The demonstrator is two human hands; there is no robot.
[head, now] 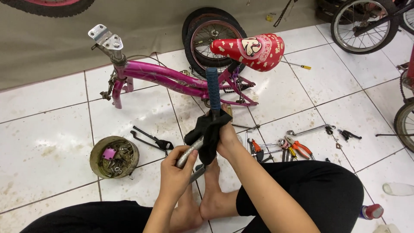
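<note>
Handlebar [196,149]: stiff metal tube, likely light, slick where bare; blue grip [212,88] is offering surest hold. Left hand [174,172] is gripping bare end; right hand [226,138] is clasping black rag [209,131] around it, near centre, before pink frame [164,77].

bike frame [172,80] ahead, tools [293,149] right, bowl [114,157] left

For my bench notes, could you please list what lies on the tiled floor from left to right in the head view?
Round tin of small parts → black brake levers → orange-handled pliers → black clips → white shoe.
</note>
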